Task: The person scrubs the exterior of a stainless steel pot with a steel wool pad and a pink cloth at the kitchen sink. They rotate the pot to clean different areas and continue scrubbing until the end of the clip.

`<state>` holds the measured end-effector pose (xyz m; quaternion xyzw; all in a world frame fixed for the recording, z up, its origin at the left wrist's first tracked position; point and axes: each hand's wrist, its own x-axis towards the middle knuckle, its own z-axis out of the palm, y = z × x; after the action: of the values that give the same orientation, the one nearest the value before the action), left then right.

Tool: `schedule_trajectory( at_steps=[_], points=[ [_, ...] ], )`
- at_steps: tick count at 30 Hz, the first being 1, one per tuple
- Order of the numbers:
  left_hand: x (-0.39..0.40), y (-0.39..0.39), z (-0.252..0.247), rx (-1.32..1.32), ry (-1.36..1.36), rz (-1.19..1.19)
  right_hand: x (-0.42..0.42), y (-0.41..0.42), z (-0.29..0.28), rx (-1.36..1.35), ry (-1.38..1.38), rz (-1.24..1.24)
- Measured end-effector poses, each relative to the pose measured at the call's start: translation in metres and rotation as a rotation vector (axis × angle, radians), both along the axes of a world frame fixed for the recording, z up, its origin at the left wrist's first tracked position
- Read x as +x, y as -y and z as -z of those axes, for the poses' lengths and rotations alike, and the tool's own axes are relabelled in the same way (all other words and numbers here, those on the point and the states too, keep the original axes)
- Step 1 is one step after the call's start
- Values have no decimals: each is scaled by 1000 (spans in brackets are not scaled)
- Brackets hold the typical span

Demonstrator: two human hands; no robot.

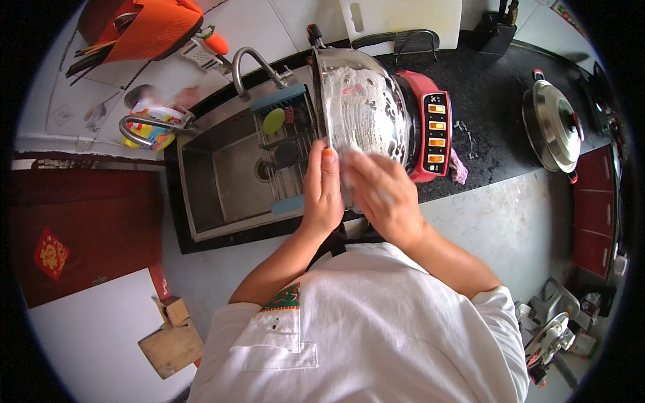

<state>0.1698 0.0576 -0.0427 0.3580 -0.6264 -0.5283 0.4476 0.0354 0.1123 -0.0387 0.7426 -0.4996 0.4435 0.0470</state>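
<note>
An electric pot with a red base is tipped on its side, its mouth towards the sink. White suds streak its shiny metal wall. On the base, a black panel carries several lit orange switches. My left hand grips the pot's rim at the near side, the thumb lying along the edge. Against the metal wall, beside the left hand, is my right hand, blurred by motion with curled fingers. A pale scrubber seems to be under its fingertips, too blurred to name more exactly.
Left of the pot is a steel sink, with a rack across it holding a green oval thing. Taps stand behind. A pink cloth lies on the black counter; a lidded pan stands farther right.
</note>
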Motion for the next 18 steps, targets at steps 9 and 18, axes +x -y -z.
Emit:
schedule_trajectory(
  at_steps=[9, 18],
  points=[
    [-2, -8, -4, 18, 83, -62, -23, 25, -6, -35, 100, 215],
    [-7, -5, 3, -43, 105, -94, -25, 35, -15, -10, 75, 214]
  ],
)
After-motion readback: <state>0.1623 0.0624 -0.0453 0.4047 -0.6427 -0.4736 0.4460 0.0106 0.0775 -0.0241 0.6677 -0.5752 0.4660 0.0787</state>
